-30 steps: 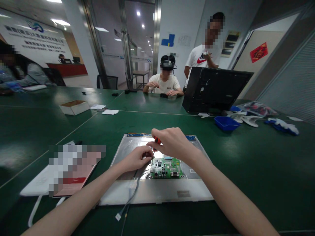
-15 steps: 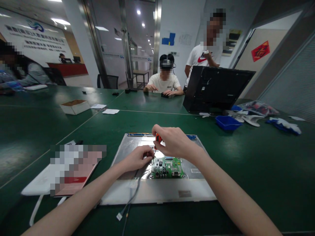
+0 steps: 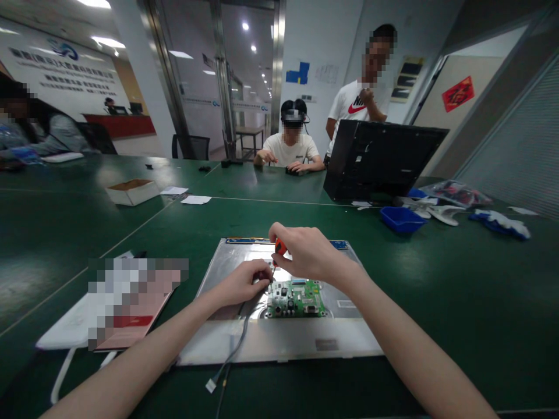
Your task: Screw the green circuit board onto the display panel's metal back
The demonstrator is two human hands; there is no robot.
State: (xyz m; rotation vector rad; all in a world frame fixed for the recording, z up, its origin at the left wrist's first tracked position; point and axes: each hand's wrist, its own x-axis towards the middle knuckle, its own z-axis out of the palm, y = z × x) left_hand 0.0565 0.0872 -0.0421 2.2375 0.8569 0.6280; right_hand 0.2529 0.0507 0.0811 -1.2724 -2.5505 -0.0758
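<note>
A flat metal display panel (image 3: 288, 343) lies on the green table, with a green circuit board (image 3: 297, 299) on its back. My right hand (image 3: 312, 253) is closed around the orange-and-black handle of a screwdriver (image 3: 280, 247), its shaft pointing down at the board's upper left corner. Beside that tip my left hand (image 3: 244, 283) has its thumb and fingers pinched together; what they hold is too small to make out. Grey cables (image 3: 245, 333) run from under my left hand past the panel's front edge, ending in a white connector (image 3: 211, 385).
To the left are a pixelated white-and-pink item (image 3: 131, 326) and a shallow box (image 3: 133, 192). A black monitor housing (image 3: 388, 160), a blue tray (image 3: 402, 220) and blue-white gloves (image 3: 500, 224) stand or lie at the right. Across the table, one person sits and another stands.
Both hands keep the same place at the board's corner. The screwdriver handle shows slightly more orange, as if turned a little. The whole view has shifted slightly.
</note>
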